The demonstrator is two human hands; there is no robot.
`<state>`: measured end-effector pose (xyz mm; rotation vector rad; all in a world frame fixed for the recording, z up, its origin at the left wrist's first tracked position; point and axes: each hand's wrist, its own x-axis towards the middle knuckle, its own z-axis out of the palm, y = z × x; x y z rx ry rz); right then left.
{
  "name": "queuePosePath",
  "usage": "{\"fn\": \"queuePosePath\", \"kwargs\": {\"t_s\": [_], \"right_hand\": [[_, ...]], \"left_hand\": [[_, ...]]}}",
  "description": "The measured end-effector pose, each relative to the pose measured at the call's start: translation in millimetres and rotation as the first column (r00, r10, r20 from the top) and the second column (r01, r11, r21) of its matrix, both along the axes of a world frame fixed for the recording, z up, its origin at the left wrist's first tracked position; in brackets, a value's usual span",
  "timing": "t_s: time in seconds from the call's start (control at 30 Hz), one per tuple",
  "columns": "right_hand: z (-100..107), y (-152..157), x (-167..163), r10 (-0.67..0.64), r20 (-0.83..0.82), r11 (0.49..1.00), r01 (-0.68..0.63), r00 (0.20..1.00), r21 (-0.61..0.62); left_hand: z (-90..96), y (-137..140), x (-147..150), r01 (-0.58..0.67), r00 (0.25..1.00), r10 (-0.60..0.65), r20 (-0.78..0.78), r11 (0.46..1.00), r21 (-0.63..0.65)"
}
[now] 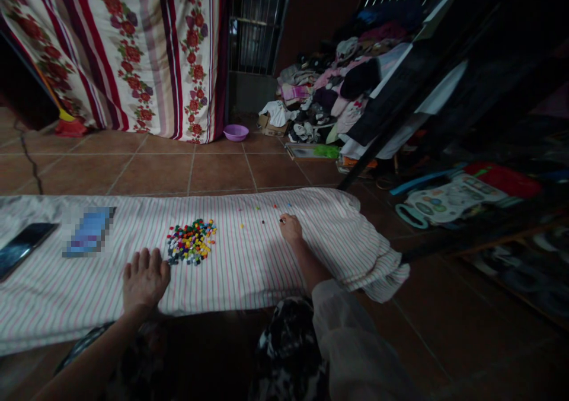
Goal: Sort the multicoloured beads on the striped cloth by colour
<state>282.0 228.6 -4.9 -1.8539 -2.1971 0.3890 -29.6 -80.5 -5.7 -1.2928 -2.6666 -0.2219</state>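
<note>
My left hand [146,279] lies flat on a striped cloth [249,276], fingers stretched out, just left of a pile of small coloured beads [191,242]. The pile mixes red, yellow, green, white, orange and dark grey pieces. Right of the pile, my right hand [292,229] is closed in a pinch over the cloth, with a small dark bead [281,220] at its fingertips. Several single beads lie spread out near it, among them a dark one [263,222], a yellow one [242,226], an orange one [274,206] and a blue one [289,204].
On the cloth's left side lie a dark phone [24,247] and a blurred blue item [90,232]. Beyond, on the tiled floor, are a purple basin [236,132], a red broom head [71,127] and a heap of clothes [329,92]. A floral curtain [128,51] hangs behind.
</note>
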Motion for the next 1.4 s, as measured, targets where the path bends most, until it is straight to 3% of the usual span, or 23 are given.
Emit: {"fn": "queuePosePath", "kwargs": {"t_s": [0.27, 0.47, 0.67, 0.77, 0.9, 1.1, 1.2, 1.4], "right_hand": [[2, -5, 7, 0.018, -0.033, 0.999, -0.017, 0.999, 0.034], [3, -18, 5, -0.029, -0.108, 0.994, 0.040, 0.994, 0.103], [7, -44, -33, 0.161, -0.245, 0.981, -0.127, 0.956, 0.147], [8, -65, -64, 0.326, -0.298, 0.945, -0.300, 0.897, 0.129], [4, -99, -106, 0.533, -0.288, 0.841, -0.534, 0.796, 0.082], [2, -138, -156, 0.695, -0.188, 0.713, -0.699, 0.694, 0.058], [7, -145, -173, 0.713, -0.103, 0.700, -0.713, 0.693, 0.046], [14, -153, -191, 0.693, -0.026, 0.721, -0.693, 0.720, 0.017]], "left_hand": [[0.8, 0, 0, -0.005, 1.000, 0.005, 0.003, 1.000, -0.011], [0.3, 1, -1, -0.011, 1.000, 0.011, -0.005, 1.000, -0.021], [-4.6, 2, -3, -0.016, 1.000, 0.016, 0.003, 1.000, -0.008], [-7.2, 2, -4, -0.021, 1.000, 0.021, -0.006, 1.000, 0.011], [-8.0, 2, -5, -0.008, 1.000, 0.008, -0.019, 1.000, 0.021], [-7.7, 2, -5, -0.012, 1.000, 0.013, -0.007, 1.000, 0.029], [-9.0, 2, -5, -0.011, 1.000, 0.011, -0.015, 0.999, 0.032], [-12.3, 3, -5, -0.007, 1.000, 0.009, -0.024, 0.998, 0.062]]}}
